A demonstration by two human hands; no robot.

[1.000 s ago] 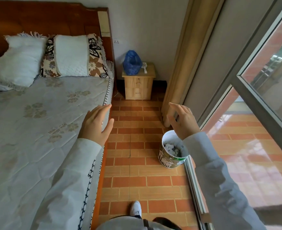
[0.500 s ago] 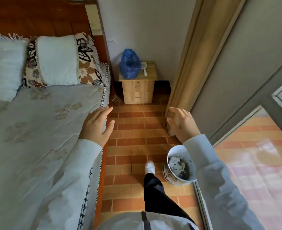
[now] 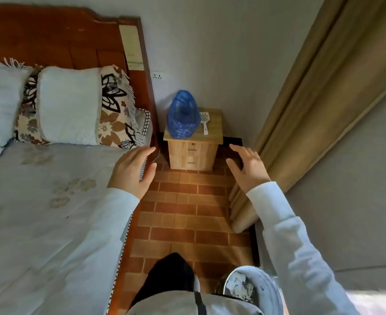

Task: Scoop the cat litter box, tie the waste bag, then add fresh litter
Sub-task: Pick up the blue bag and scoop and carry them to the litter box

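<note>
A: Hands, entry one. Left hand (image 3: 131, 170) raised in the air over the edge of the pale blue quilted bed (image 3: 39, 212), fingers straight and relaxed, holding nothing. Right hand (image 3: 247, 169) likewise released, fingers spread, empty, in front of the beige curtain (image 3: 301, 123).

B: Position of the task items?

A: Translucent blue plastic bag (image 3: 183, 115) stands upright on the small light wooden nightstand (image 3: 193, 153) against the wall, between the bed's reddish wooden headboard (image 3: 51, 39) and the curtain. White slotted plastic litter scoop (image 3: 204, 120) lies flat on the same top, just beside the bag, on its right. Both well ahead of the hands, untouched.

B: Floor?

A: Orange brick-pattern tiles (image 3: 187, 212). A white round wastebasket (image 3: 255, 285) with crumpled paper inside sits at the lower edge, near the right sleeve. Litter box: not in view.
</note>
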